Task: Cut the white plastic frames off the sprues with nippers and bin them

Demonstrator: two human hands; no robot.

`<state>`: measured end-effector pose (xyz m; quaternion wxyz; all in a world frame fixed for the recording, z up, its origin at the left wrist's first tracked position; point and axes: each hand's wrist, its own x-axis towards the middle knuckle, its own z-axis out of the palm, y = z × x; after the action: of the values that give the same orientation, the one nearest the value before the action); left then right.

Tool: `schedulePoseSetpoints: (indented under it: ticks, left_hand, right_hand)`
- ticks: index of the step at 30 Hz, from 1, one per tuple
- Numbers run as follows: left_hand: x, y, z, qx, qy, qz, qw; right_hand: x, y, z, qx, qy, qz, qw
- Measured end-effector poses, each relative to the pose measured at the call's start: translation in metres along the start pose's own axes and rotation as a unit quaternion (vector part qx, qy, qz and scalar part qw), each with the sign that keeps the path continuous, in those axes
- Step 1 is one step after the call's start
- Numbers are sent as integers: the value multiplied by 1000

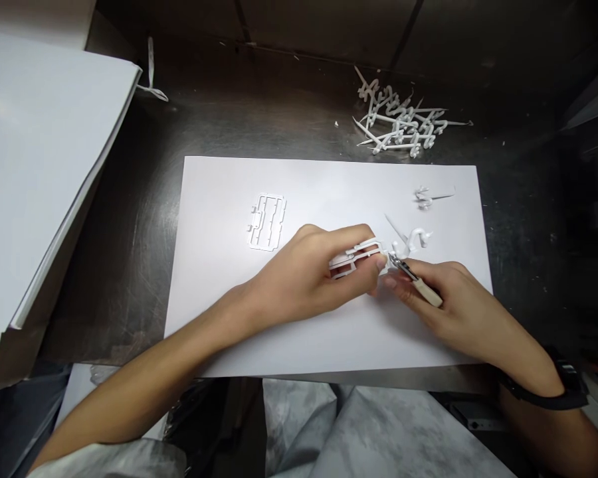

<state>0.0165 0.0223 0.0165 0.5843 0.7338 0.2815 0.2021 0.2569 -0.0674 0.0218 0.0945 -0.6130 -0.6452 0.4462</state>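
Note:
My left hand (313, 271) is closed round a white moulded plastic part (359, 256), holding it just above a white sheet of paper (259, 318). My right hand (451, 302) grips small cutters with a cream handle (421, 285). The cutter's jaws (395, 261) meet the right end of the part, where a curled white sprue piece (414, 240) sticks out. A second white frame-shaped part (268, 221) lies flat on the paper to the left of my hands.
A loose sprue scrap (428, 196) lies on the paper's far right. A heap of cut white sprues (401, 121) sits on the dark metal bench (144, 212) behind the paper. A stack of white sheets (34, 166) fills the left side.

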Motion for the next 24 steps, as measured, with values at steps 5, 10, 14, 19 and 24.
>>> schedulePoseSetpoints:
  ticks: [5, 10, 14, 19, 24]
  left_hand:
    - [5, -7, -2, -13, 4, 5, 1000]
    - [4, -7, -2, -38, -14, -6, 999]
    - [2, -6, -3, -50, -8, -30, 998]
    - [1, 0, 0, -88, -12, -36, 995]
    - [-21, 28, -15, -104, 106, -56, 987]
  right_hand:
    - [2, 2, 8, -7, 45, -1, 999]
    - [2, 1, 5, 24, 67, 26, 997]
    - [4, 5, 0, 37, 97, 49, 993]
    - [13, 16, 6, -45, 105, 68, 991]
    - [17, 24, 12, -129, 87, 92, 984]
